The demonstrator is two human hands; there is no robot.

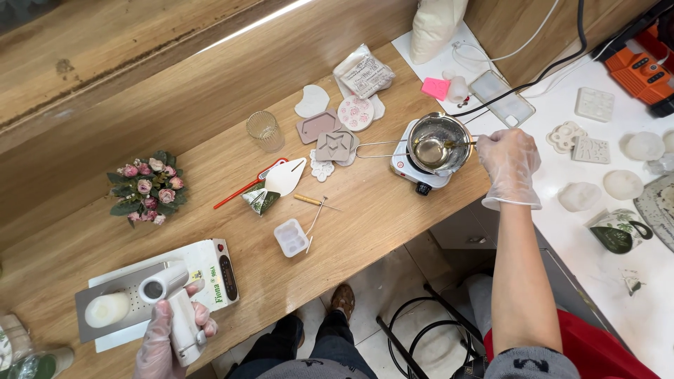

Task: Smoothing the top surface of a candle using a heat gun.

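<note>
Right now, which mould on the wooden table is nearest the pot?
The star mould, just left of the pot. The brown mould and the white tray lie farther off.

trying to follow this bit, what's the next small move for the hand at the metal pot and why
Probably a slow stir. The gloved right hand holds a thin tool whose tip sits in the clear liquid in the small metal pot, which stands on the little hotplate. The left hand grips a white tube far off by the scale, so it is not steadying the pot.
</note>
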